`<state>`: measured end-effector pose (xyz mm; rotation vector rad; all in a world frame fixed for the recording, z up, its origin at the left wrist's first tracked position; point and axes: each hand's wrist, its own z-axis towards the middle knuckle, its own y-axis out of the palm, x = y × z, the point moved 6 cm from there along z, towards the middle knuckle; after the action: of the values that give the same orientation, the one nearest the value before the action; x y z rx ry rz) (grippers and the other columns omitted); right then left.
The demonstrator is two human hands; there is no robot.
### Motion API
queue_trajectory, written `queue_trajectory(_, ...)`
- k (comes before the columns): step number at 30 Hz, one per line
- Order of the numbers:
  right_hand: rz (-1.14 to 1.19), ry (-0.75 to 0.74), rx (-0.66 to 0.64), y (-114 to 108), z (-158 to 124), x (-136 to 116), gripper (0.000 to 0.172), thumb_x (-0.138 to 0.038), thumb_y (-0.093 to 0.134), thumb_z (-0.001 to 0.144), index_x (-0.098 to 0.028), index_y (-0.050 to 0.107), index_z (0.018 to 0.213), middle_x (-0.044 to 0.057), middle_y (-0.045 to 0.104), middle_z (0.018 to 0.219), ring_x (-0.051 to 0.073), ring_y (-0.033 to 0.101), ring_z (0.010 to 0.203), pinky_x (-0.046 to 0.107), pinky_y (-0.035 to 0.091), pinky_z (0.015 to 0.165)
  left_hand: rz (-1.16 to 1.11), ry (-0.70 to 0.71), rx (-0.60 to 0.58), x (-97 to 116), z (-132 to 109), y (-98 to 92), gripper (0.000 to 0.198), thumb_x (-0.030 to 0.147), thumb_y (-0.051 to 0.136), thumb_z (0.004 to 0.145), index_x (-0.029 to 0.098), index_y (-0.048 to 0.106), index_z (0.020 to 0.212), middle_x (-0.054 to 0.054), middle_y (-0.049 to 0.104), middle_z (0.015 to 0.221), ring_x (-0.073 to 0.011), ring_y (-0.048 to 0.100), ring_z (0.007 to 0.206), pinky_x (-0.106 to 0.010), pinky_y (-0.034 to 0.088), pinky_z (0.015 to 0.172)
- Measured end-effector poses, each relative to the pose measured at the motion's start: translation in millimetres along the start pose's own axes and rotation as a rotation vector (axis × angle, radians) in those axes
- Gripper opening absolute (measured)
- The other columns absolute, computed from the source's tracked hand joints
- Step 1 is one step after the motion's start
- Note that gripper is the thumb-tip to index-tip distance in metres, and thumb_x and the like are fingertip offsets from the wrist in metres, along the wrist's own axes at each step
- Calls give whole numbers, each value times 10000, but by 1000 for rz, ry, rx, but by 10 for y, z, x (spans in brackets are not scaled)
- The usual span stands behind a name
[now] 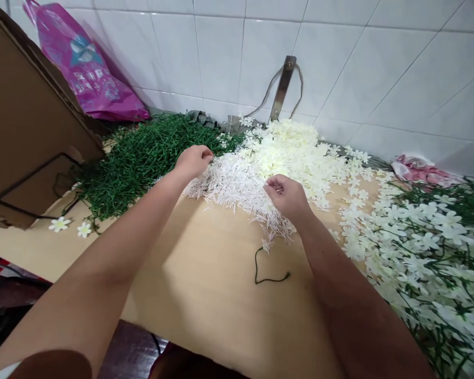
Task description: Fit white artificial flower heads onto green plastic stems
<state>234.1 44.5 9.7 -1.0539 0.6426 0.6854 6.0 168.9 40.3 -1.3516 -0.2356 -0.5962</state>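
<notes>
My left hand (194,161) is closed in a pinch where the heap of green plastic stems (142,158) meets the white pile; its fingertips are partly hidden, so what they hold cannot be made out. Over the pile of thin white flower pieces (233,184), my right hand (288,196) has thumb and fingers pinched, seemingly on one small white piece. Behind it lies a heap of pale yellow-white petals (288,145). On the bare wood in front, a bent green stem (256,268) has a small white flower part (266,245) at one end.
Many assembled white flowers on green stems (426,252) cover the table's right side. A cardboard box (27,116) and a purple plastic bag (90,73) stand at the left. Two loose blossoms (59,224) lie near the box. A metal strip (283,87) leans on the tiled wall (221,58).
</notes>
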Motion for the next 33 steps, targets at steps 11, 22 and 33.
queue_trajectory(11, 403, 97, 78, -325, 66, -70, 51, -164, 559, 710, -184, 557, 663, -43, 457, 536, 76, 395, 495, 255, 324, 494, -202, 215, -149, 568, -93, 449, 256, 288, 524, 805, 132, 679, 936, -67, 655, 897, -149, 539, 773, -264, 407, 736)
queue_trajectory(22, 606, 228, 29, -445, 60, -57, 104, -171, 624, 718, -183, 526, 750, 21, 644, 795, 90, 603, 668, 250, 465, 605, 131, 441, -179, 1130, -473, 696, 342, 389, 529, 826, 159, 678, 1031, -117, 610, 1015, -262, 535, 1006, -381, 390, 878)
queue_trajectory(33, 491, 141, 23, -364, 92, -42, 162, -151, 584, 769, -192, 469, 662, -24, 496, 635, 77, 464, 577, 265, 415, 571, -303, 211, -197, 1078, -372, 608, 46, 198, 548, 737, 163, 524, 719, -14, 579, 693, -105, 461, 606, -262, 349, 585)
